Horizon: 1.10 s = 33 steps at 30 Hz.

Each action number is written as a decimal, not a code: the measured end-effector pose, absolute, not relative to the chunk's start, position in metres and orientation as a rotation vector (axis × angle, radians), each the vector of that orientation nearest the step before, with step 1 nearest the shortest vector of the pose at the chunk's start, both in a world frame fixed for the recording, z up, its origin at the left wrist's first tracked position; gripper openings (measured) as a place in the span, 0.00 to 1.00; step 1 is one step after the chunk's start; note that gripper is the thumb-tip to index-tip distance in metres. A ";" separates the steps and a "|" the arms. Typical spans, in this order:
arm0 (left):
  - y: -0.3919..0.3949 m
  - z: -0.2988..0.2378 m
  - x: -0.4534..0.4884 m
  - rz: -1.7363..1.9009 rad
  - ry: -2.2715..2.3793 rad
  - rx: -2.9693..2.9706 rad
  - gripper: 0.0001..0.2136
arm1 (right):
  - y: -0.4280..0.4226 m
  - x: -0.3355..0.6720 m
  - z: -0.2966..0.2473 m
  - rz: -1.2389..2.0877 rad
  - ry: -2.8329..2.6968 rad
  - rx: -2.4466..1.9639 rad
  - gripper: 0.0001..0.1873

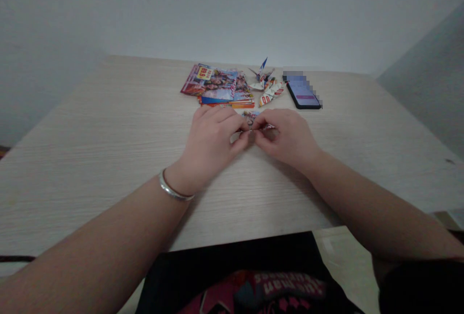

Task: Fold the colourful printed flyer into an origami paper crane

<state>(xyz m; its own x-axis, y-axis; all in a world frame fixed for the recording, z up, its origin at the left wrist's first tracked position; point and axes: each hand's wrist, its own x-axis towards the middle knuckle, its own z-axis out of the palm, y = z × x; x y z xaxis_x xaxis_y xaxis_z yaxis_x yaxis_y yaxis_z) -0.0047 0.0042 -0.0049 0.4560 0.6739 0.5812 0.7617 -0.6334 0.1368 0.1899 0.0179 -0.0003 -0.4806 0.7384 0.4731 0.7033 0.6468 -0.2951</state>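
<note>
My left hand (212,142) and my right hand (286,136) meet over the middle of a pale wooden table (108,125). Both pinch a small piece of printed paper (251,117), fingertips touching on its near edge. Most of the paper is hidden under my fingers. A silver bangle (173,191) circles my left wrist.
Behind my hands lies a stack of colourful printed sheets (217,86). Two folded paper cranes (266,87) stand to its right. A black phone (303,94) lies face up further right. White walls close the back and right.
</note>
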 end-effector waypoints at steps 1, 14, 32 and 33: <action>0.004 -0.006 -0.005 -0.916 -1.251 -2.547 0.09 | 0.017 0.189 -0.001 0.085 -2.295 -1.106 0.05; 0.007 -0.002 -0.010 -0.891 -1.214 -2.547 0.07 | 0.017 0.199 0.006 -0.054 -2.354 -1.134 0.05; 0.013 0.004 -0.017 -1.039 -1.400 -2.579 0.06 | 0.043 0.243 0.005 0.147 -2.202 -1.205 0.06; 0.012 0.004 -0.017 -1.041 -1.411 -2.580 0.06 | 0.044 0.244 0.005 0.150 -2.199 -1.192 0.05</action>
